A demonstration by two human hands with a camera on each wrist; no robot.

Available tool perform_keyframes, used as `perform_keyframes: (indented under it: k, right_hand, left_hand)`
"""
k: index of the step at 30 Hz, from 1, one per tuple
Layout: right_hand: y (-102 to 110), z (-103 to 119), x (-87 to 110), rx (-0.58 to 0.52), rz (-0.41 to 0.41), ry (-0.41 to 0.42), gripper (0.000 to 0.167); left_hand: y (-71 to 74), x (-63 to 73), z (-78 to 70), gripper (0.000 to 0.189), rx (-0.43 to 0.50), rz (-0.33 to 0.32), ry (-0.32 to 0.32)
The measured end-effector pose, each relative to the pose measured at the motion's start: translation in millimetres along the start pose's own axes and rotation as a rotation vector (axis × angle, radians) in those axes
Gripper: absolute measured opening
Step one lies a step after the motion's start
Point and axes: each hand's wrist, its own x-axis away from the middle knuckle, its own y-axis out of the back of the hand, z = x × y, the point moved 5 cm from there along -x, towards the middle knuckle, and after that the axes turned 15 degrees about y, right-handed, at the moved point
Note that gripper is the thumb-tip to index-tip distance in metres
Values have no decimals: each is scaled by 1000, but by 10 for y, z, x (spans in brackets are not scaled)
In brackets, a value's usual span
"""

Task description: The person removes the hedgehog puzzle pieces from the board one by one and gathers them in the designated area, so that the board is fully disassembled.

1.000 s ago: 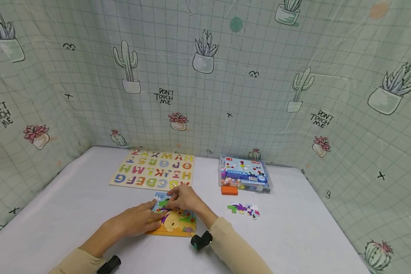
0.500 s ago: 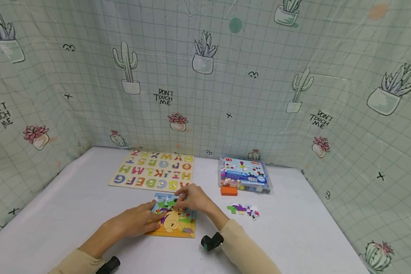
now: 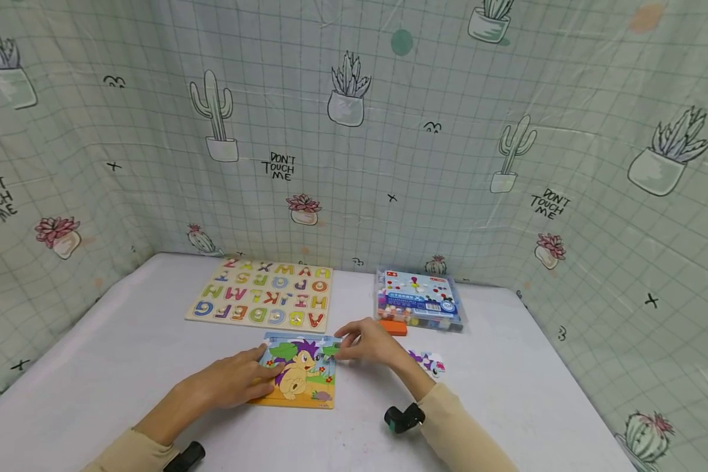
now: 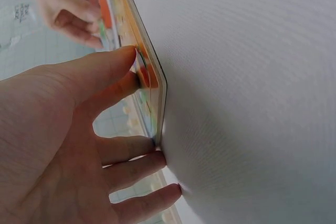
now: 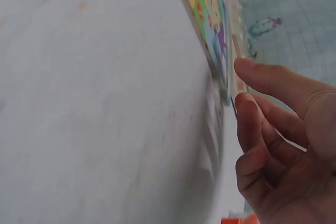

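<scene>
In the head view a picture puzzle with a purple-spined hedgehog and an orange lower border lies on the white table. My left hand rests at its left side with fingers extended. The left wrist view has that thumb and forefinger on the puzzle's face, the other fingertips at its edge and on the tabletop. Over the puzzle's upper right corner my right hand pinches a green puzzle piece between thumb and fingers. From the right wrist, only a thin edge of the piece shows.
An alphabet board lies behind the puzzle. At the back right is a clear plastic case with a blue label, an orange block before it. Loose puzzle pieces lie right of my right hand, partly covered by it.
My right hand has carried the green piece rightward, from over the hedgehog's head to the puzzle's upper right corner. The hedgehog's face is now uncovered. My left hand has stayed put.
</scene>
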Motion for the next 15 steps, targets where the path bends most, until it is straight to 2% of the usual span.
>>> perform_keyframes:
  k: [4, 11, 15]
  right_hand:
    - [85, -88, 120, 9, 16, -8, 38]
    - [245, -205, 292, 37, 13, 30, 38]
    - [317, -288, 399, 26, 14, 9, 37]
  left_hand:
    - [-6, -5, 0, 42, -3, 1, 2]
    - [2, -2, -1, 43, 0, -1, 10]
    - [12, 1, -6, 43, 1, 3, 15]
